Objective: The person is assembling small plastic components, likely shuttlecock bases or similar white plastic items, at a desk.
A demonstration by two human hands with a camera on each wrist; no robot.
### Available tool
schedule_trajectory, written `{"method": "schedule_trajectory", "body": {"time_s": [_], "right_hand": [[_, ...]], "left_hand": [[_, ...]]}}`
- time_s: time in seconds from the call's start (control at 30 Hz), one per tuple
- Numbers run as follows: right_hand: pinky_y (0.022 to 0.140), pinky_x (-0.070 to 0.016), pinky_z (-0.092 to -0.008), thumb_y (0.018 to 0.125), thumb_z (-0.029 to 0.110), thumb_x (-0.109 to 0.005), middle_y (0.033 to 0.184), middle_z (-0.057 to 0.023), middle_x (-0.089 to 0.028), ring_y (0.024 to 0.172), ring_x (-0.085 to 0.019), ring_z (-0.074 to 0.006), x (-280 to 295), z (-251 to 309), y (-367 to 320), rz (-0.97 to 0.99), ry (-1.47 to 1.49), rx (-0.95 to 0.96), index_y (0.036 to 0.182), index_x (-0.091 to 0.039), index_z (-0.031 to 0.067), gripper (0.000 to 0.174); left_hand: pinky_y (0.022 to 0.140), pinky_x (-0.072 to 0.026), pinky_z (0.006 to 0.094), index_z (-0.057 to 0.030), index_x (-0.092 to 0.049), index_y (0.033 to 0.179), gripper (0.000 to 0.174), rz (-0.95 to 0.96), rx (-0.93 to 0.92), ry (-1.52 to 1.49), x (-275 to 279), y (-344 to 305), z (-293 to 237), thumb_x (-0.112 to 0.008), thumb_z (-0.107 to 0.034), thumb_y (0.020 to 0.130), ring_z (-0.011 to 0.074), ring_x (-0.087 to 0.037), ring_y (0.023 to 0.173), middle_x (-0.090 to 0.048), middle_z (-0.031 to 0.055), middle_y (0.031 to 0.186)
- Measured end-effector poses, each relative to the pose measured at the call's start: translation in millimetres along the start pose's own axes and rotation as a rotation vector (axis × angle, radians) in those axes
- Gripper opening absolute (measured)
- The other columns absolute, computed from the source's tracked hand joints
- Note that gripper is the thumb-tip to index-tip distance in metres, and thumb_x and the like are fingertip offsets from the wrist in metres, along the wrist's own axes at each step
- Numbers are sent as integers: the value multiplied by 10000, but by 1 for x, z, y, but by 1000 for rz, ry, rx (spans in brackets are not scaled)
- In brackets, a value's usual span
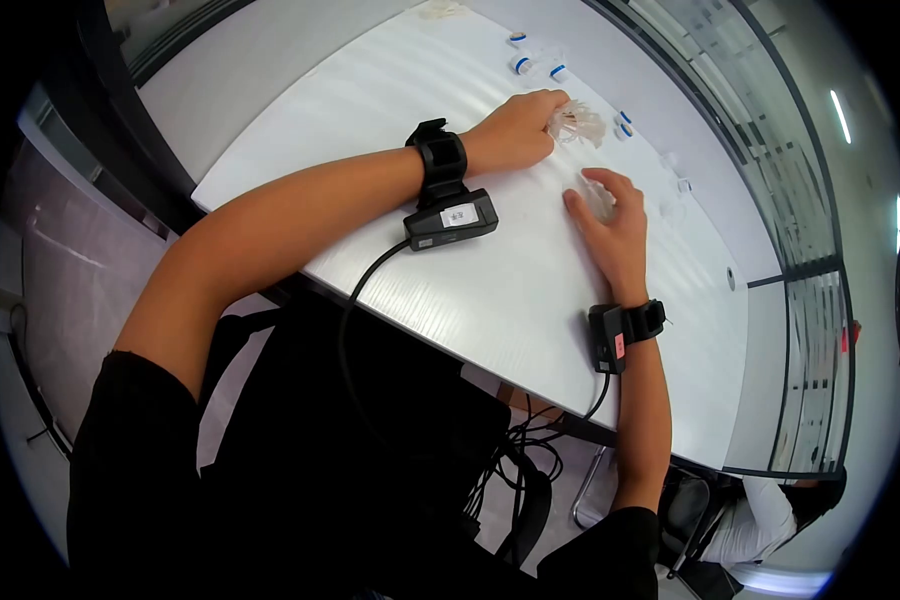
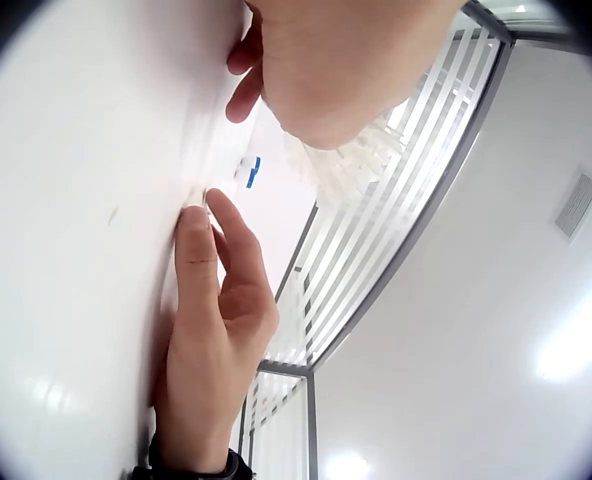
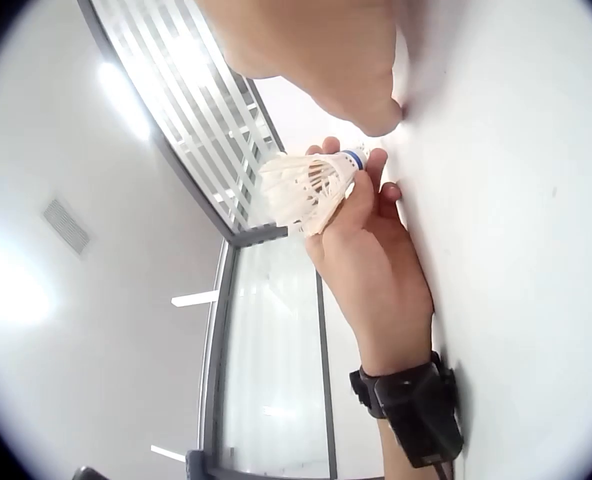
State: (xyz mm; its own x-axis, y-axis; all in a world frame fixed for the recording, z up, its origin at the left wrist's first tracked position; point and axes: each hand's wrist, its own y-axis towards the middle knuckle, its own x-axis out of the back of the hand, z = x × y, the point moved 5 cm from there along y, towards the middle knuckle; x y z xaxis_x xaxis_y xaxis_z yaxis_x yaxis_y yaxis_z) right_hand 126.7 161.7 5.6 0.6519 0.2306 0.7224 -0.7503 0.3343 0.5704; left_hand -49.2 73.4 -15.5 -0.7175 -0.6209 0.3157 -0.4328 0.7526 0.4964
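A white feather shuttlecock (image 3: 301, 190) with a blue band is in my left hand (image 1: 515, 132), its cork end among the fingers and its skirt flaring away from them. In the head view the feather skirt (image 1: 577, 123) sticks out to the right of the knuckles. My right hand (image 1: 615, 225) is low over the white table, with thumb and fingers apart in a loose curve. Between them shows a pale, see-through shape (image 1: 600, 204); I cannot tell what it is. The left wrist view catches the right hand (image 2: 216, 310) from the side, fingertips close to the tabletop.
Several more shuttlecocks with blue bands lie toward the back, among them one shuttlecock (image 1: 521, 66) left of the hands and another (image 1: 623, 130) to the right. A partition (image 1: 670, 80) borders the white table (image 1: 490, 270). Cables (image 1: 515, 450) hang below, and another person (image 1: 760, 525) sits at lower right.
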Motion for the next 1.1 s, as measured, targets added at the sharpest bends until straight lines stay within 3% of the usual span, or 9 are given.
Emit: {"method": "schedule_trajectory", "body": {"time_s": [0.07, 0.17, 0.47, 0.77, 1.03, 1.1], "right_hand": [[944, -490, -400, 858, 186, -779, 1140, -111, -712, 1055, -616, -306, -4, -5, -1, 48, 13, 1, 1049, -738, 62, 232], [938, -495, -385, 864, 184, -777, 1135, -102, -718, 1049, -628, -294, -2, -5, 0, 67, 22, -38, 1042, -746, 68, 215], [808, -510, -363, 888, 151, -756, 980, -93, -717, 911, -652, -250, -1, -4, 2, 122, 60, -98, 996, -749, 58, 142], [814, -520, -323, 887, 40, -726, 930, -88, -704, 892, -660, -216, -6, -5, 1, 145, 198, -41, 1023, -723, 28, 137], [926, -569, -292, 875, -74, -683, 1109, -79, -671, 1011, -671, -171, -4, 6, 2, 114, 399, -77, 1145, -694, 16, 285], [918, -578, -292, 878, -78, -678, 1135, -75, -663, 1021, -668, -163, -5, 5, 1, 110, 430, -102, 1162, -689, 20, 301]], "left_hand": [[742, -486, 340, 25, -578, 1187, 347, -27, -15, 0, -1, 2, -3, -539, 30, 842, 219, -612, 809, -672, 136, 913], [740, -485, 348, 21, -579, 1177, 327, -49, -21, -1, 1, -5, -5, -555, 17, 851, 223, -615, 809, -671, 139, 906], [738, -487, 346, 18, -578, 1179, 323, -21, -10, 12, 1, -2, -4, -535, 27, 860, 216, -631, 804, -671, 140, 895], [749, -503, 347, 22, -559, 1160, 290, 40, 30, 42, 0, 2, -4, -525, 40, 872, 198, -668, 825, -688, 131, 914], [770, -522, 344, 34, -547, 1144, 246, 40, 34, 25, -1, 1, -3, -509, 23, 901, 203, -693, 831, -691, 151, 962], [788, -499, 414, 49, -544, 1092, 248, 26, 41, -44, 0, 0, -4, -535, 14, 847, 341, -659, 903, -668, 226, 962]]}}
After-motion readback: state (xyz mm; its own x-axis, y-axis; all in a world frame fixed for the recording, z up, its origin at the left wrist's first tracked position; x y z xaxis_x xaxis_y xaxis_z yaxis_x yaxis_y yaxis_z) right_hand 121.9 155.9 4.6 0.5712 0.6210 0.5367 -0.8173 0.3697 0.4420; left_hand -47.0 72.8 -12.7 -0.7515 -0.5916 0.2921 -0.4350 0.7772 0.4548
